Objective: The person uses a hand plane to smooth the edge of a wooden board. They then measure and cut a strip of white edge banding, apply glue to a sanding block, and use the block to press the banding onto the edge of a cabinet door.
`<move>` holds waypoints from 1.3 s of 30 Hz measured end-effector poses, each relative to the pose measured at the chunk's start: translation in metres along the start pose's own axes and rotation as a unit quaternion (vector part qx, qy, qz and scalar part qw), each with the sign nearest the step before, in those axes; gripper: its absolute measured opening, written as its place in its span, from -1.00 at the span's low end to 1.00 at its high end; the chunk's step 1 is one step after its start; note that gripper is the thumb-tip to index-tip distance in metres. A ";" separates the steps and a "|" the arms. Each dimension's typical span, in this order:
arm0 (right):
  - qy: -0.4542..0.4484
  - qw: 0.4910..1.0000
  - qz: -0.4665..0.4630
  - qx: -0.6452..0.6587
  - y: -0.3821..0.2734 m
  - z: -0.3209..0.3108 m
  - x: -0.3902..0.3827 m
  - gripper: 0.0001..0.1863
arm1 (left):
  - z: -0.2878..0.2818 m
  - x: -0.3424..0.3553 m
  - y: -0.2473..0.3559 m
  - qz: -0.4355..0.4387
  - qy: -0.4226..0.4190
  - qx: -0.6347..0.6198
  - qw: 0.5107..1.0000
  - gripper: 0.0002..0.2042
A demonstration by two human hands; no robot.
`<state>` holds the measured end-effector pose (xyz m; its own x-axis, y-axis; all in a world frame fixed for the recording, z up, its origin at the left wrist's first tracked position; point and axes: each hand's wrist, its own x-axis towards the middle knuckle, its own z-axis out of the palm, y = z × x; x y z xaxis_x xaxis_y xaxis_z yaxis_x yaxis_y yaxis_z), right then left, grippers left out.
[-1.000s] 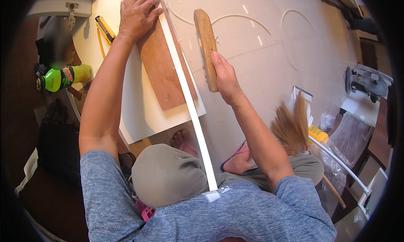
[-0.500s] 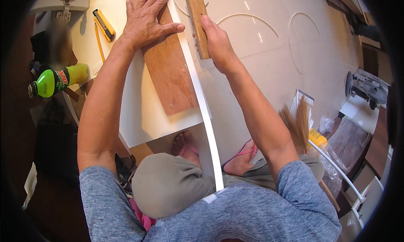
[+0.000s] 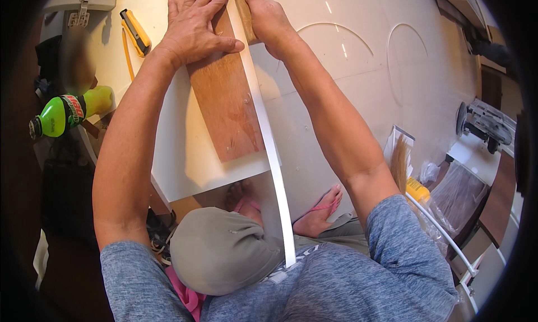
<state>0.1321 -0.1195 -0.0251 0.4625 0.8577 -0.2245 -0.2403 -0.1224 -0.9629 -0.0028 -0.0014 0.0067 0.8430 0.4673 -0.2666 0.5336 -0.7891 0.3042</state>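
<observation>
While the left hand [image 3: 199,31] lies flat with its fingers spread wide on the brown wooden board [image 3: 227,109], its thumb reaching out to the white strip [image 3: 260,109], the right hand [image 3: 269,19] is closed around a wooden block [image 3: 242,14] that stands along the strip's right side; whether the block presses on the strip is hard to tell. Left of the left forearm, a green bottle [image 3: 70,112] with a dark label has its capped end pointing away from the white panel [image 3: 213,173]; how full it is cannot be made out. Near the right elbow is a yellow container [image 3: 417,189], its contents hidden. The strip lies between the two hands, following the panel's right edge, passing its near right corner and running down to the person's shirt. The board rests on the panel, just inside that right edge, its near end short of the panel's near edge.
</observation>
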 end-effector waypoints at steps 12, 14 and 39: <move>0.061 0.990 0.009 -0.127 0.029 -0.005 -0.042 -0.37 | 0.001 -0.003 -0.001 0.017 0.021 -0.010 1.000 0.29; 0.065 0.986 0.007 -0.152 0.031 -0.007 -0.053 -0.39 | -0.001 -0.003 0.001 0.003 0.008 0.003 1.000 0.28; 0.004 0.994 -0.027 -0.103 0.008 0.003 0.018 -0.31 | -0.003 -0.007 0.002 0.011 0.021 -0.010 1.000 0.24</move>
<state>0.1360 -0.1037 -0.0360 0.4768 0.8622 -0.1711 -0.0351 -0.1758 -0.9838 -0.0070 -0.0049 0.0117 0.8565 0.4662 -0.2215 0.5157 -0.7915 0.3280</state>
